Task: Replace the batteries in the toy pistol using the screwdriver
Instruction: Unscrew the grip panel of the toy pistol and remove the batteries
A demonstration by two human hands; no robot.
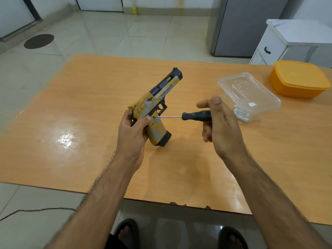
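Left hand [132, 131]: grip clamped on toy pistol [156, 106], raised above counter [80, 105] for steadiness. Right hand [218, 121]: screwdriver [195, 116] pinched, tip set against frame, presumably on a screw.

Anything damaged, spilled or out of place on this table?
Only the wooden table shows wear: its near edge is chipped, with dark patches where the surface has broken away. Otherwise nothing stands out; the toy pistol, screwdriver, clear container and orange lidded box look intact.
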